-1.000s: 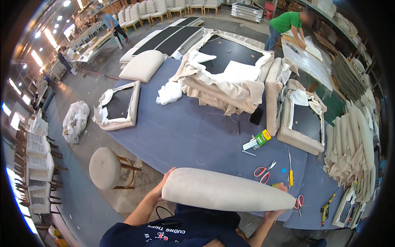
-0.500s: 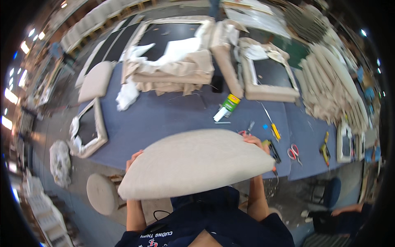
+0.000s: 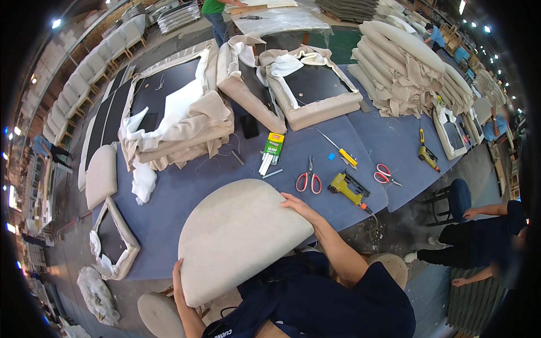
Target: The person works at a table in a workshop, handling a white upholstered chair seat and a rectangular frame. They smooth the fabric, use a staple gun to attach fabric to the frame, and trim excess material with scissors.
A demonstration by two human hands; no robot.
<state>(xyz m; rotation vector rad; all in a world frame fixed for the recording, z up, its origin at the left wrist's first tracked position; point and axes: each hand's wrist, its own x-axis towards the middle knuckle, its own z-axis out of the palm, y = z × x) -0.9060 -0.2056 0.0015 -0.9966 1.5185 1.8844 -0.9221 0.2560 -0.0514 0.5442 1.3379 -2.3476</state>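
Note:
A half-round padded panel (image 3: 239, 236) in smooth beige fabric is held in front of me, tilted, over the near edge of the grey-blue table (image 3: 208, 186). My left hand (image 3: 178, 271) grips its lower left edge, fingers partly behind it. At its upper right edge, my right hand (image 3: 297, 206) clasps the rim, the fingertips on the fabric. Beyond the right hand lie red-handled pliers (image 3: 309, 179) and a yellow-green staple gun (image 3: 349, 188). The panel's underside is hidden from view.
Padded frames (image 3: 315, 110) and a fabric-draped stack (image 3: 180, 129) fill the table's far side. Scissors (image 3: 385, 174), a yellow-handled screwdriver (image 3: 347, 158), a green box (image 3: 273, 147) and a phone (image 3: 249, 127) lie there. A co-worker (image 3: 479, 242) is at right; stools (image 3: 160, 315) stand near me.
The panel has turned, its left end dropping toward me and its rounded edge rising. Both hands moved with it, still holding. My view has swung right, showing the pliers and staple gun fully.

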